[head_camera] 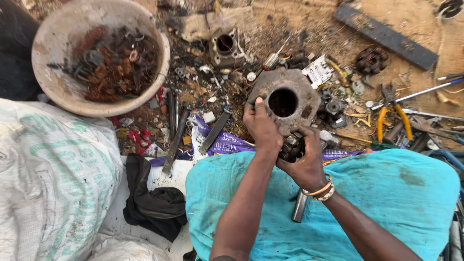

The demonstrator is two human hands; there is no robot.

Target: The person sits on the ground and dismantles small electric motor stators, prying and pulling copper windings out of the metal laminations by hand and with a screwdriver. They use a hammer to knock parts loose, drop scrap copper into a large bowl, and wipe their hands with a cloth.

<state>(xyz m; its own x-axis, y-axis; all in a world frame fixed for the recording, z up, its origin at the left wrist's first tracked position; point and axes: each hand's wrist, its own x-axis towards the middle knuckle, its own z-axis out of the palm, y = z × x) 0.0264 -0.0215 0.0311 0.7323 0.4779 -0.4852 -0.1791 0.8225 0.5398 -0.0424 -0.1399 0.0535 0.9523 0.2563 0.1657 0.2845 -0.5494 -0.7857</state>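
My left hand (263,128) and my right hand (307,164) close together around a small dark metal part (292,147) held just above my teal-covered lap (386,203). The left thumb reaches up to the rim of a grey metal housing (302,92) with a round hole, which lies on the ground right in front of the hands. My right wrist wears beaded bracelets. A short metal cylinder (299,207) lies on the teal cloth under that wrist.
A worn bowl (53,43) of scrap wire sits at upper left, a white woven sack (48,179) at left, a black cloth (154,203) beside it. Yellow-handled pliers (392,116), a dark metal bar (386,36), flat tools (176,135) and a second housing (224,48) litter the sandy ground.
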